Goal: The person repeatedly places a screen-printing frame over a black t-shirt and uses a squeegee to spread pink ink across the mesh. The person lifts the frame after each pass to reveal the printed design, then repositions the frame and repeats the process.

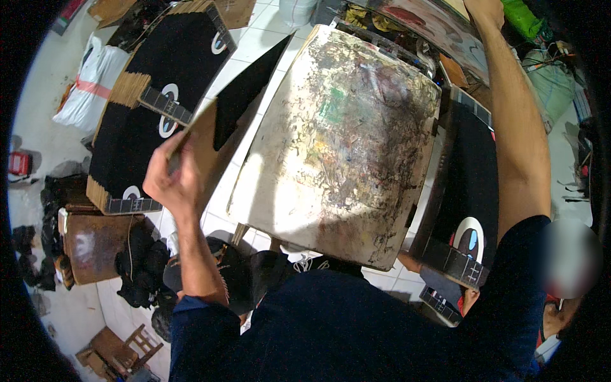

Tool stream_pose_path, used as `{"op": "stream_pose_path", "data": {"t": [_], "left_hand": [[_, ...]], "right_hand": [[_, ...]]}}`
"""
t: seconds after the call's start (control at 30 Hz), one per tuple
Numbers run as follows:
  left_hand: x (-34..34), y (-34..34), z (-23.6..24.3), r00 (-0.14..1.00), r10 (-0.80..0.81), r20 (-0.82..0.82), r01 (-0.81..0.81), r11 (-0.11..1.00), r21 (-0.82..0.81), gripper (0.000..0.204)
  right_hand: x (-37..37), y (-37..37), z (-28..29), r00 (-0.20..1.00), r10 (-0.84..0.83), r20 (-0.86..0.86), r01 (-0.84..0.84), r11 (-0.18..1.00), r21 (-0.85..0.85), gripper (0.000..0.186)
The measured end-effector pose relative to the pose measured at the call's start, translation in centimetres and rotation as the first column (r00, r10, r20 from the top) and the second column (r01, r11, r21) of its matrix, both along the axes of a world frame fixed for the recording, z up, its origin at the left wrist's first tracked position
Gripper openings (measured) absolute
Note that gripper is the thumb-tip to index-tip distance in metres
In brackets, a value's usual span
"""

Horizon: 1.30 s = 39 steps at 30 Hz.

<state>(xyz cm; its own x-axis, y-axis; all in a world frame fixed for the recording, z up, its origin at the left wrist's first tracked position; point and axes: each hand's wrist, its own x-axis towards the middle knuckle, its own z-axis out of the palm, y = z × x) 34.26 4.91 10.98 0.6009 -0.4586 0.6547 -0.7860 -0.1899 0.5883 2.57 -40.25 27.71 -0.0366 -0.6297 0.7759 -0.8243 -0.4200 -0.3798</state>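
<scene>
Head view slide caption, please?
Left hand holds a black and brown panel beside the stained worktop; right hand stretched forward.

A white bag [102,70] with a pink stripe sits on the left, a small brown chair [112,349] is at the bottom left, and a pale green sack [552,89] is on the right
</scene>
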Motion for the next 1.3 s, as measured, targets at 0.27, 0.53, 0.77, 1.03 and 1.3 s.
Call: {"op": "stream_pose_path", "data": {"t": [0.27, 0.53, 0.77, 1.03, 1.3], "left_hand": [[-24.5, 4.5, -3.6, 0.638, -0.767, 0.061, 0.703, 0.614, 0.359, 0.053], [-21.5, 2.1, -14.6, 0.549, -0.815, -0.185, 0.798, 0.446, 0.405, 0.081], [9.4, 9.8, -26.6, 0.821, 0.537, -0.194, -0.228, 0.62, 0.751, 0.067], [10.9, 9.8, -23.2, 0.598, 0.241, -0.765, 0.028, 0.947, 0.32, 0.05], [4.1, 0.8, -25.6, 0.489, 0.13, -0.863, 0.264, 0.921, 0.288, 0.047]], "right_hand": [[0.0, 0.4, 0.5, 0.989, -0.115, -0.092, 0.126, 0.984, 0.127, 0.042], [0.4, 1.3, 0.4, 0.991, -0.117, -0.062, 0.127, 0.973, 0.191, 0.04], [0.0, 1.7, 0.2, 0.996, -0.017, -0.085, 0.025, 0.995, 0.092, 0.034], [0.0, -2.1, 1.1, 0.989, -0.126, -0.073, 0.13, 0.99, 0.056, 0.031], [-0.3, -1.4, 0.2, 0.992, -0.117, -0.055, 0.119, 0.992, 0.035, 0.031]]}}
